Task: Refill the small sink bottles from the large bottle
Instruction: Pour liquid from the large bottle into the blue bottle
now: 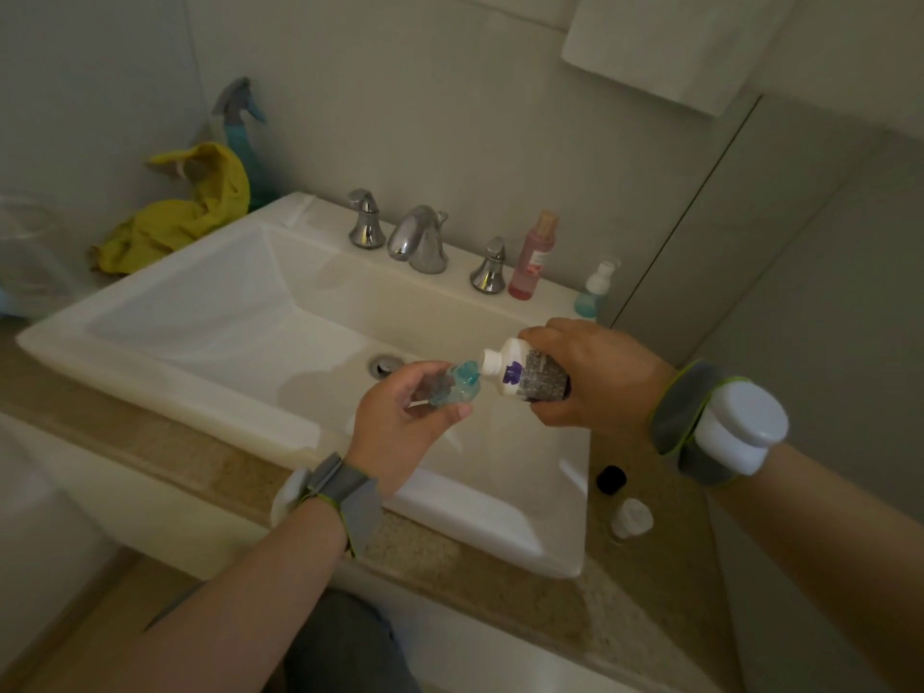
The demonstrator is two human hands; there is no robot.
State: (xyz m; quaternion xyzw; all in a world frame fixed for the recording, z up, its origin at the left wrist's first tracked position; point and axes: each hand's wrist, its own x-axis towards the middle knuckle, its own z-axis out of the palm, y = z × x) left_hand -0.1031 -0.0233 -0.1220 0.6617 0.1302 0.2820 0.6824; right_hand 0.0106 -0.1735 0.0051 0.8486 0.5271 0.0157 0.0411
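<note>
My left hand (400, 422) grips a small clear bottle (457, 387) with blue liquid, held over the front right of the white sink (210, 332). My right hand (595, 377) holds the large white bottle (520, 375), tipped sideways to the left, its open neck touching the small bottle's mouth. On the sink's back ledge stand a pink bottle (532, 257) and a small blue bottle (595, 290) with a white top. A black cap (611, 480) and a white cap (632, 517) lie on the counter to the right of the sink.
A chrome tap (420, 237) with two handles sits at the back of the sink. A yellow cloth (185, 207) and a teal spray bottle (242, 137) are at the back left. The beige counter (525, 592) runs along the front. A wall stands close on the right.
</note>
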